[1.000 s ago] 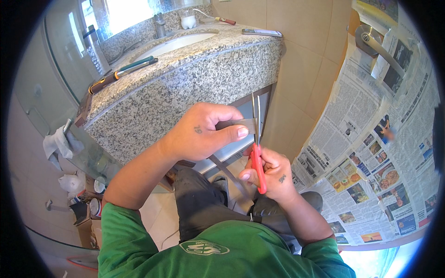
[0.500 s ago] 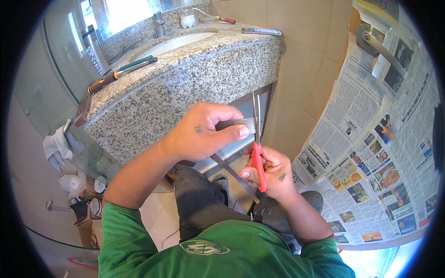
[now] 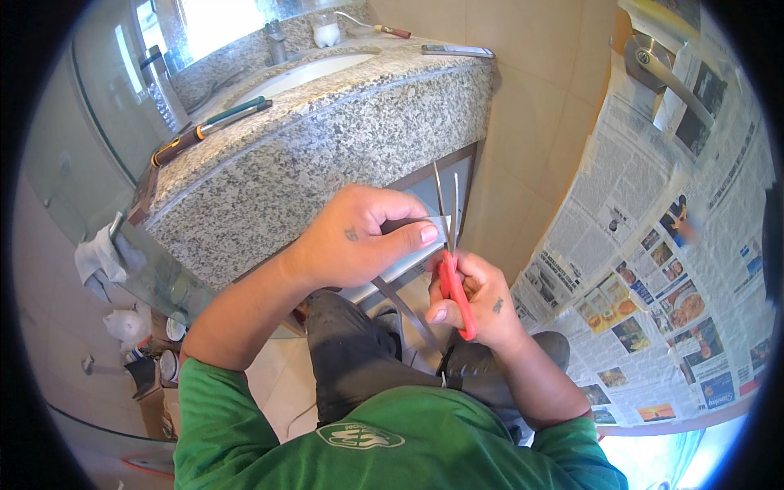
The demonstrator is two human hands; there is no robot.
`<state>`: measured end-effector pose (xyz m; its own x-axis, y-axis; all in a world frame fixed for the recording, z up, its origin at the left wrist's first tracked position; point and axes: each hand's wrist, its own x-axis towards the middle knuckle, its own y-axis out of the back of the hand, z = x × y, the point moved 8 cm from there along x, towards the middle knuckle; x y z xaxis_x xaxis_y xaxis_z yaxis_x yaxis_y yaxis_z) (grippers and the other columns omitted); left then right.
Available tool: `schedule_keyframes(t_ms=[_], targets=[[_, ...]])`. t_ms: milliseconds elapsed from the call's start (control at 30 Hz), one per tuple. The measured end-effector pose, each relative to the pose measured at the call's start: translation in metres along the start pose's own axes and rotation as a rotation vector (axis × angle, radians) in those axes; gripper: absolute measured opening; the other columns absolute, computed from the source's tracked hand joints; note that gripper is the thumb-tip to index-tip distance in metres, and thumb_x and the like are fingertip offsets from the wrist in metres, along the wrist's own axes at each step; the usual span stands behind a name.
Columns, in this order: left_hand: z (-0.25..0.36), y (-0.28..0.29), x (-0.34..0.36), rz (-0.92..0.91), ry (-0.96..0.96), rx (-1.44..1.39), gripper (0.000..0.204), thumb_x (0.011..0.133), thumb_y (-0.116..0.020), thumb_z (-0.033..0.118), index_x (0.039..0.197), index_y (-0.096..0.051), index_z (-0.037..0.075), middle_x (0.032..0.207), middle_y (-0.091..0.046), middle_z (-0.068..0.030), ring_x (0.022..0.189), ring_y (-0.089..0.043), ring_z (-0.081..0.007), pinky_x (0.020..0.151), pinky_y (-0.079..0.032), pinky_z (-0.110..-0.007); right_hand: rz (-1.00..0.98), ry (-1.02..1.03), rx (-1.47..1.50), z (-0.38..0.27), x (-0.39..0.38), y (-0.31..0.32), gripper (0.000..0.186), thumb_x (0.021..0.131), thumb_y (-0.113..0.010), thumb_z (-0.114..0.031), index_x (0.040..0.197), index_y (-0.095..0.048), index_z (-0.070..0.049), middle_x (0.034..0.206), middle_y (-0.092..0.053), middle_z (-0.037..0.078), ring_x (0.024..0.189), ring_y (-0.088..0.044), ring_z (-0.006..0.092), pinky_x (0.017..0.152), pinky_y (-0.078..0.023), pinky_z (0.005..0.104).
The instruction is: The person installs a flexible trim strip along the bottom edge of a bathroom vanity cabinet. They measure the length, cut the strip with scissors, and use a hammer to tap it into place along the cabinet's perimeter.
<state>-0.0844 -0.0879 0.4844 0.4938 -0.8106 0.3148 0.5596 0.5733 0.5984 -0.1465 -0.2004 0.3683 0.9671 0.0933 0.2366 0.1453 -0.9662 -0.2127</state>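
My left hand (image 3: 363, 233) pinches a thin, dark grey-brown strip (image 3: 406, 309) between thumb and fingers. The strip's pale end sticks out past the thumb tip, while its long tail hangs below the hand toward my lap. My right hand (image 3: 482, 302) grips red-handled scissors (image 3: 459, 298), fingers wrapped at the loops. The scissors point away from me with their blades parted, and the strip's end lies at the blades near the pivot. Whether the blades touch the strip I cannot tell.
Ahead is a granite counter (image 3: 302, 147) with a sink (image 3: 314, 72), a screwdriver-like tool (image 3: 208, 131) and a phone (image 3: 457, 51). A newspaper-covered door (image 3: 645, 269) with a lever handle (image 3: 678, 82) stands at right. Boxes and tubs (image 3: 159, 371) crowd the lower left.
The scissor blades have spread wider apart, and their tips have shifted slightly left. My left hand still pinches the strip in nearly the same place.
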Motion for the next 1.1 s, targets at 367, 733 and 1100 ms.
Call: schedule_keyframes(t_ms=[367,733,1100], targets=[[-0.017,-0.004,-0.002,0.056,-0.004,-0.014,0.024,0.095,-0.066,0.022,0.089,-0.069,-0.001,0.070,-0.060,-0.0030,0.066,-0.050,-0.0061,0.058,-0.042,-0.026,0.027,0.006,0.013,-0.003,0.000,-0.003,0.069,0.073,-0.091,-0.037,0.118,-0.056,0.003,0.081,-0.060,0.001,0.072,-0.054,0.0067,0.066,-0.043,0.0220],[-0.022,-0.005,-0.002,0.076,0.007,0.017,0.026,0.094,-0.066,0.024,0.089,-0.070,-0.001,0.064,-0.056,-0.0006,0.062,-0.047,-0.0052,0.054,-0.039,-0.026,0.063,0.066,-0.006,-0.001,-0.002,-0.003,0.061,0.077,-0.089,-0.031,0.115,-0.058,0.005,0.076,-0.059,-0.001,0.068,-0.052,0.0053,0.060,-0.041,0.0216],[-0.021,-0.007,-0.001,0.068,0.033,-0.017,0.025,0.095,-0.067,0.023,0.090,-0.070,-0.001,0.071,-0.061,-0.0020,0.067,-0.051,-0.0059,0.059,-0.042,-0.026,0.020,0.128,-0.080,-0.004,-0.001,-0.002,0.049,0.084,-0.083,-0.014,0.119,-0.055,0.005,0.079,-0.067,0.004,0.073,-0.062,0.0057,0.064,-0.048,0.0216]])
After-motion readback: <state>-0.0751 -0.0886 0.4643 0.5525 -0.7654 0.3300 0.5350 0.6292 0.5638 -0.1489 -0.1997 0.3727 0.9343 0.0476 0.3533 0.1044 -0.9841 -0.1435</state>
